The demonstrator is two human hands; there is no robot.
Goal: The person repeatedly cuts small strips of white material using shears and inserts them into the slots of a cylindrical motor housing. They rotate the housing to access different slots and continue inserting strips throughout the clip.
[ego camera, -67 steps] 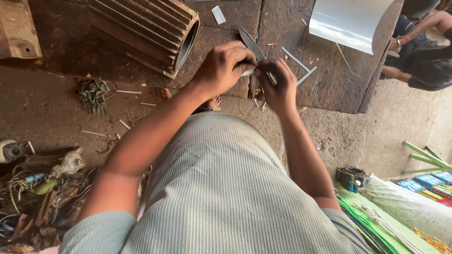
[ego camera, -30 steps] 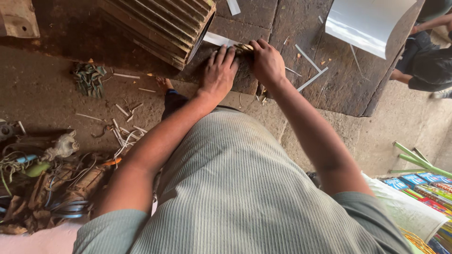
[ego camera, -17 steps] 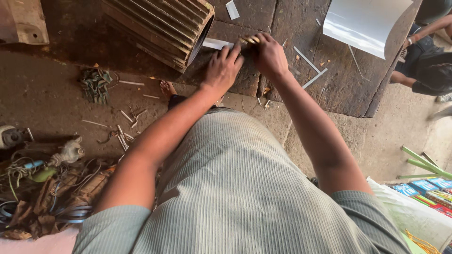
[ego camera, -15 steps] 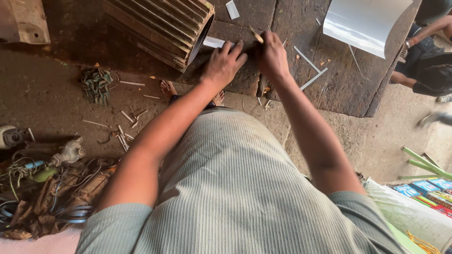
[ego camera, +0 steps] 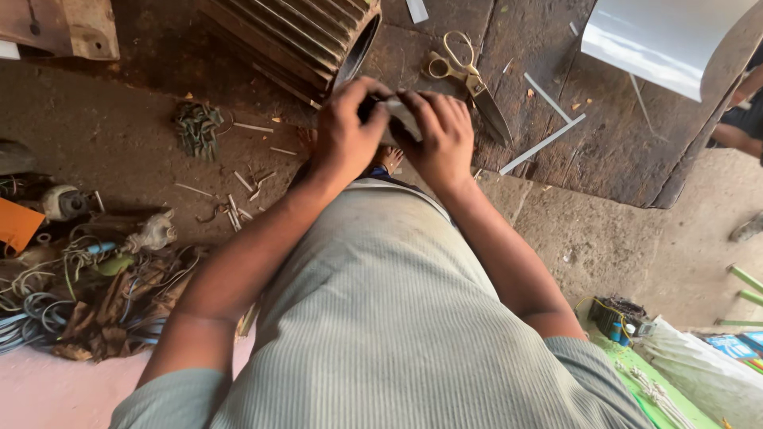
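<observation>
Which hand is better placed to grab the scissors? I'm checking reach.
Probably the right hand: the scissors lie just beyond it. The left hand is farther away.

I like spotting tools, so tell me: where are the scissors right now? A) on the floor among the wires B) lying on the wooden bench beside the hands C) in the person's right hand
B: the scissors lie flat on the wooden bench, next to the right hand, while both hands hold a small pale strip.
</observation>
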